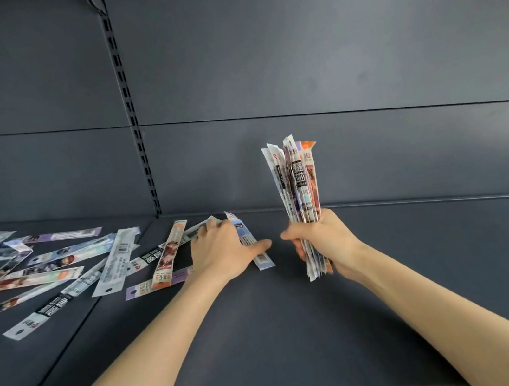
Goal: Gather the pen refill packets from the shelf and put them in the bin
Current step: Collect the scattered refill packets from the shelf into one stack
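The right hand (320, 239) clenches an upright bundle of refill packets (297, 179). The left hand (222, 251) lies on loose packets (114, 261) strewn on the shelf (299, 319), its grasp unclear. Adding more could make slick packets slip from the full fist.

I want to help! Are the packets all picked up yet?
Not yet. The right hand grips a gathered bunch of packets. The left hand rests on more on the shelf, where many loose packets lie. No bin is in view.
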Available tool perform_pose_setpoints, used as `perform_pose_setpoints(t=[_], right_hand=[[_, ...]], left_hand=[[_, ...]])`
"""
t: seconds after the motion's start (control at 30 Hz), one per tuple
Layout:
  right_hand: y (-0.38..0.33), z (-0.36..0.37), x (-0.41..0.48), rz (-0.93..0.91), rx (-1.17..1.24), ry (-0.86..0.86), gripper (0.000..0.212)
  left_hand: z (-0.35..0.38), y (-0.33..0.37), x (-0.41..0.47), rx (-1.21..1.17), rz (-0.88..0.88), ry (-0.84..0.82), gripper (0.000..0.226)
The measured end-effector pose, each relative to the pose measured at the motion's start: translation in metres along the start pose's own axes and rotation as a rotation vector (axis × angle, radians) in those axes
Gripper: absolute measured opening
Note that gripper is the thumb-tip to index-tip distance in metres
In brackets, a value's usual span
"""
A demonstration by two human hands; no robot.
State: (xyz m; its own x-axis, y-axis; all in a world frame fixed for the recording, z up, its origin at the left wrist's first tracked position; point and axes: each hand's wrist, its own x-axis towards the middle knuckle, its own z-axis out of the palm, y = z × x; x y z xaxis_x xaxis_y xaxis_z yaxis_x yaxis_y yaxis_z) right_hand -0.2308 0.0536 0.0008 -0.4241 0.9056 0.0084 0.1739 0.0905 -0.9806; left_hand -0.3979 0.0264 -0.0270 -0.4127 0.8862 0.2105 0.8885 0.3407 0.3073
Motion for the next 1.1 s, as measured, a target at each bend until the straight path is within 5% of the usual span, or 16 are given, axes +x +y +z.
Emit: perform_pose_setpoints(t=[0.17, 0.3, 0.43, 0.5, 0.67, 0.83, 1.1], right_hand=[[0.01, 0.002, 0.006, -0.006, 0.0, 0.056, 0.033], [0.012, 0.003, 0.005, 0.002, 0.064, 0.077, 0.028], [0.01, 0.004, 0.005, -0.001, 0.118, 0.142, 0.017], [0.009, 0.003, 0.004, -0.005, 0.164, 0.17, 0.017], [0.01, 0.003, 0.003, -0.013, 0.261, 0.112, 0.008], [0.009, 0.003, 0.002, -0.01, 0.317, 0.014, 0.016], [0.006, 0.01, -0.008, -0.092, 0.197, -0.065, 0.006]], left_hand=[[0.006, 0.005, 0.001, -0.212, -0.054, 0.005, 0.028], [0.004, 0.005, -0.003, -0.332, -0.059, 0.059, 0.014], [-0.014, 0.01, -0.015, -0.949, -0.056, 0.058, 0.014], [-0.02, 0.013, -0.025, -1.057, 0.021, -0.053, 0.014], [-0.033, -0.001, -0.037, -0.847, 0.236, -0.259, 0.012], [-0.042, -0.046, -0.031, -0.104, 0.183, -0.197, 0.039], [-0.045, -0.046, -0.021, -0.337, 0.232, -0.253, 0.024]])
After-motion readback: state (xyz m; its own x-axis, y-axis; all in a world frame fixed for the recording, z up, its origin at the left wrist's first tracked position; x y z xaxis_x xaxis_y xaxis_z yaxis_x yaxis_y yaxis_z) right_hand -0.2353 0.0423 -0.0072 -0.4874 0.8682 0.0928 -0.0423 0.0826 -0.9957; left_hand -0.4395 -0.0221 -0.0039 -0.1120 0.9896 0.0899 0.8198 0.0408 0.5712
